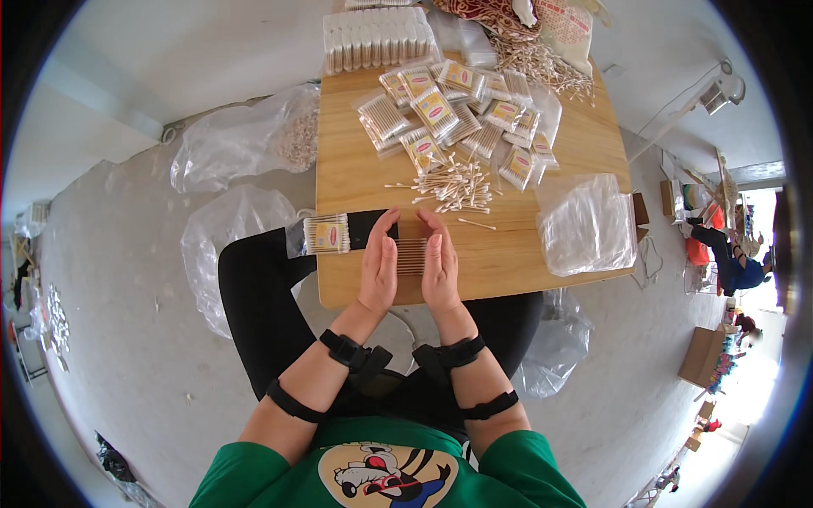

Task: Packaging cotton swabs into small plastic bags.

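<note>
Above the near edge of the table, my left hand (380,267) and my right hand (439,264) face each other with palms inward and fingers straight. Between them lies a row of cotton swabs (412,256), side by side, their sticks running from palm to palm. The palms cover the swab tips. Left of my left hand, a bag of cotton swabs (327,234) with a yellow label lies at the table's left edge, beside a black strip (362,227). Just beyond my fingertips is a loose heap of swabs (457,183), with a single swab (477,224) apart from it.
Filled swab bags (434,112) pile up on the far half of the wooden table (508,254). A stack of clear empty bags (589,227) lies at the right edge. Packed swab bundles (378,41) and more loose swabs (542,63) are at the back. Plastic sacks (246,140) rest on the floor.
</note>
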A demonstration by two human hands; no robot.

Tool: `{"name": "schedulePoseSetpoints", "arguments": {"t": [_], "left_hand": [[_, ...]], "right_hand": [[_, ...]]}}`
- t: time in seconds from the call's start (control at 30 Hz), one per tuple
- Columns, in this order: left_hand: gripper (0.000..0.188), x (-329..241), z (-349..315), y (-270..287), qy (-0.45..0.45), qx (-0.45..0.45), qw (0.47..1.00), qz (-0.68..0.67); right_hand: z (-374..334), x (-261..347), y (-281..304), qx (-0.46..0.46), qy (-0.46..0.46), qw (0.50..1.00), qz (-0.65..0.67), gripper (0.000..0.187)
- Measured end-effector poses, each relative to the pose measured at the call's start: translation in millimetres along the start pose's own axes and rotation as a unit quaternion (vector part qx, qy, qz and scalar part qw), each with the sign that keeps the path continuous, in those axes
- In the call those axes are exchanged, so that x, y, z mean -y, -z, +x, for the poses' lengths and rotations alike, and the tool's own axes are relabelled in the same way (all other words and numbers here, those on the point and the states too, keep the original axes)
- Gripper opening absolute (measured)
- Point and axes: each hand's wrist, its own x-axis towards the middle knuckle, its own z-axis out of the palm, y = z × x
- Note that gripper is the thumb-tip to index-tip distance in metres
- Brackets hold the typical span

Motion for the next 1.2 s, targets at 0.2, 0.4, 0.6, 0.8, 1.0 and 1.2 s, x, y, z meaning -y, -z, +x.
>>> {"name": "schedulePoseSetpoints", "arguments": {"t": [0.2, 0.4, 0.6, 0.8, 1.0, 1.2], "left_hand": [[0.054, 3.0, 1.6, 1.8, 0.017, -0.025, 0.999, -0.037], [0.054, -7.3, 3.4, 12.7, -0.163, 0.091, 0.889, 0.419], [0.06, -0.9, -6.0, 10.7, -0.145, 0.125, 0.81, 0.554], [0.059, 1.7, -6.0, 10.1, -0.131, 0.138, 0.799, 0.571], [0.06, 2.3, -6.3, 10.2, -0.135, 0.136, 0.792, 0.579], [0.059, 1.1, -6.4, 10.2, -0.127, 0.139, 0.791, 0.582]], "right_hand": [[-1.9, -3.3, -4.0, -0.013, -0.016, 1.0, 0.016, 0.048], [-9.2, 2.9, 38.7, -0.088, 0.023, 0.993, -0.071, 0.035], [-24.6, 1.4, 46.9, -0.008, 0.121, 0.973, -0.196, 0.02], [-24.5, 3.0, 43.8, -0.014, 0.138, 0.963, -0.231, 0.018], [-24.0, 5.5, 43.9, -0.01, 0.152, 0.957, -0.247, 0.017], [-23.5, 5.0, 42.1, -0.023, 0.152, 0.956, -0.248, 0.016]]}}
